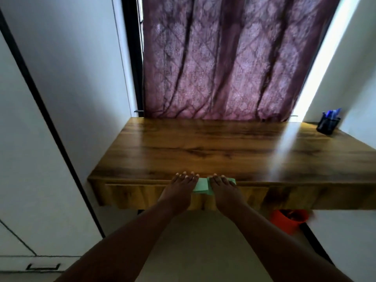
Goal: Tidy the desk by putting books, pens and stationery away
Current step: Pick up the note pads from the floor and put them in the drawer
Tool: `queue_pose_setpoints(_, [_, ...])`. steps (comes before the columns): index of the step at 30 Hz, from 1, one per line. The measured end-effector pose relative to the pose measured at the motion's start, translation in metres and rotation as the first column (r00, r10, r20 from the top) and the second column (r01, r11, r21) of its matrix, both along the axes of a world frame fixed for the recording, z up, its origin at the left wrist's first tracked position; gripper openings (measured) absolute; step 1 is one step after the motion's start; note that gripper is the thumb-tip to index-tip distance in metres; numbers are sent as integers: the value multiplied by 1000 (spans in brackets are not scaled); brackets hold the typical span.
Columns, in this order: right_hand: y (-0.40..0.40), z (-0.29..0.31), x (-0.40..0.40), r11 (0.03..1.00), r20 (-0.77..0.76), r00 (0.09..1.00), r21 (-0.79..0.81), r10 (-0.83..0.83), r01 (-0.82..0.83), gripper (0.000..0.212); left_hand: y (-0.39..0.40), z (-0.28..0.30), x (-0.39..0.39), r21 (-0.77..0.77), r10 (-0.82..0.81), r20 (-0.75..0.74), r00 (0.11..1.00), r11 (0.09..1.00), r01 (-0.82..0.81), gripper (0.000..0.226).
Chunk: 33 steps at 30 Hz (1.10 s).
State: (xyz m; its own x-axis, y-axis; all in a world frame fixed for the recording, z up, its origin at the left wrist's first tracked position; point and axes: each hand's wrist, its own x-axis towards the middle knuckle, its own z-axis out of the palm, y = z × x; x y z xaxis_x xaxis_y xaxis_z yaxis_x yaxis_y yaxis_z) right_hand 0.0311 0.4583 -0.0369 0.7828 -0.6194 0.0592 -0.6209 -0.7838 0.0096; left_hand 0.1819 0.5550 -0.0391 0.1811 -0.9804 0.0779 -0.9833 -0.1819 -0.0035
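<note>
Head: left hand (179,187), right hand (223,188) press green pad (200,185)

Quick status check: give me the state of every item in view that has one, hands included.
left hand: fingers straight, resting at the desk's front edge, touching the green paper
right hand: fingers straight, lying on the green paper
green paper: flat at the front edge, between and under the hands
pen holder: upright, far right corner, blue pens inside
desk: drawer front looks closed
curtain: drawn

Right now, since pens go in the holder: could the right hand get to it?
Probably yes, with a long stretch: the right hand rests on green paper at the desk's front edge, the holder sits at the far right corner, nothing between.
</note>
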Motion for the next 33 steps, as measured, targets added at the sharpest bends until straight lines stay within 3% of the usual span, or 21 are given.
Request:
queue_pose_setpoints(7, [-102, -2, 41, 992, -112, 986, 21, 126, -124, 61, -78, 1, 50, 64, 100, 48, 994, 993, -103, 71])
queue_pose_setpoints(12, [-156, -19, 49, 979, -177, 963, 67, 201, -192, 67, -109, -19, 68, 214, 140, 63, 988, 965, -150, 67])
queue_pose_setpoints(15, [-173, -32, 49, 970, -142, 964, 127, 224, -207, 71, -117, -32, 76, 260, 184, -14, 983, 950, -174, 67])
queue_pose_setpoints(21, [-173, -45, 45, 967, -103, 977, 196, 185, -162, 104, -109, -50, 94, 216, 136, -103, 985, 970, -111, 69])
queue_pose_setpoints(24, [-157, -42, 42, 977, 52, 988, 153, 145, -151, 98, -97, -48, 93, 157, 129, -140, 982, 982, -106, 85])
queue_pose_setpoints(26, [-140, -41, 35, 976, 313, 943, 149, 108, -161, 81, -82, -48, 89, -27, 146, -293, 945, 987, -161, 86])
queue_pose_setpoints(28, [-114, -47, 26, 971, 569, 821, 178, 32, -162, 51, -56, -56, 86, -341, 98, -513, 853, 888, -308, 67])
queue_pose_setpoints(30, [-86, -64, 21, 921, 717, 668, 369, -198, -124, 20, -30, -72, 83, -509, 66, -723, 688, 623, -594, 45])
queue_pose_setpoints(31, [-75, -72, 20, 835, 704, 591, 543, -395, -89, 10, -19, -79, 81, -461, 53, -839, 542, 462, -758, 40])
queue_pose_setpoints(33, [-59, -93, 20, 512, 481, 402, 858, -779, -35, 20, -4, -88, 84, -142, -8, -990, 143, 183, -973, 32])
